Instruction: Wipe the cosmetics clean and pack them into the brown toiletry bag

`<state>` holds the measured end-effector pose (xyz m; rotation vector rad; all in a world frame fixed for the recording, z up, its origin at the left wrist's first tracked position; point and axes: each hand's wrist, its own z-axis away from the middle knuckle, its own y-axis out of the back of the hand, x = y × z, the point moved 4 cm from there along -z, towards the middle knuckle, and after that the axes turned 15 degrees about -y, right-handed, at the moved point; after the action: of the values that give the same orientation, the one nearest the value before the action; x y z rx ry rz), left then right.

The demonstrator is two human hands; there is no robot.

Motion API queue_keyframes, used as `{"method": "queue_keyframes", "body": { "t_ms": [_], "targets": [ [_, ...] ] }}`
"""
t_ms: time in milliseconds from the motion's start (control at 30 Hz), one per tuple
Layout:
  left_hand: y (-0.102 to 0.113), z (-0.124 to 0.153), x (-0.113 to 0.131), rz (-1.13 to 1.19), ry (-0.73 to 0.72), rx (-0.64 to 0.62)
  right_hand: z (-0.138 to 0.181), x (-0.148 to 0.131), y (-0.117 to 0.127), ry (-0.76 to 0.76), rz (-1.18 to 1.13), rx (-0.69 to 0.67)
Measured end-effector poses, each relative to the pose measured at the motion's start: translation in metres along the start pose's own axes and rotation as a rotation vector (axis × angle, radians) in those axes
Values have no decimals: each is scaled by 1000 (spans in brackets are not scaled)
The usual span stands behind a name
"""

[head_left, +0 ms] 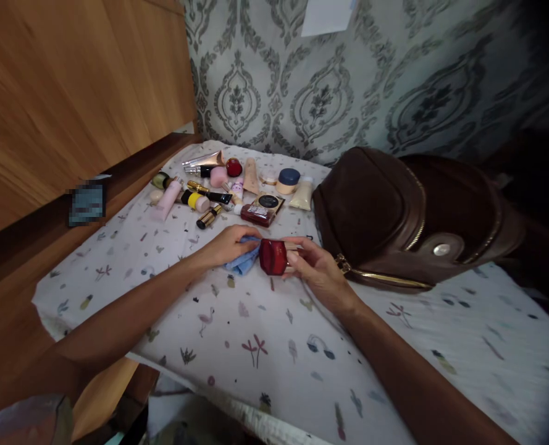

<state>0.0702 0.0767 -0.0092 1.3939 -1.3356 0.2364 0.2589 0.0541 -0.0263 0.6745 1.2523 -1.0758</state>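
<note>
Currently, from my remote seat, I have the red faceted bottle over the middle of the printed tablecloth, its capped end grasped between the thumb and fingers of my right hand, while my left hand pinches a crumpled blue cloth close against the other end. Beyond them lie a dark-red bottle on its side, a beige tube and a blue-lidded jar, with a brown leather bag just beside my right hand and damask wallpaper behind.
</note>
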Motion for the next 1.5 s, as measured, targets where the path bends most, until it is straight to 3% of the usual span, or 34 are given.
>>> {"method": "queue_keyframes", "body": {
  "t_ms": [200, 633, 867, 1067, 1233, 1367, 1500],
  "targets": [
    [-4, 2, -2, 59, 49, 110, -2, -1, 2, -17, -126, 78],
    [-6, 5, 12, 186, 18, 250, -3, 4, 5, 49, -11, 176],
    [-10, 8, 15, 373, 78, 209, -5, 3, 9, 62, -40, 204],
    [-3, 4, 21, 114, -166, 203, -3, -1, 8, 29, -155, 191],
    [-4, 3, 25, -39, -192, 163, -1, -5, 7, 3, -259, 168],
    [-9, 4, 26, 132, -145, 84, -1, -4, 9, 30, -258, 177],
    [-12, 6, 23, 352, -12, 91, -2, -3, 9, 57, -200, 201]
  ]
}}
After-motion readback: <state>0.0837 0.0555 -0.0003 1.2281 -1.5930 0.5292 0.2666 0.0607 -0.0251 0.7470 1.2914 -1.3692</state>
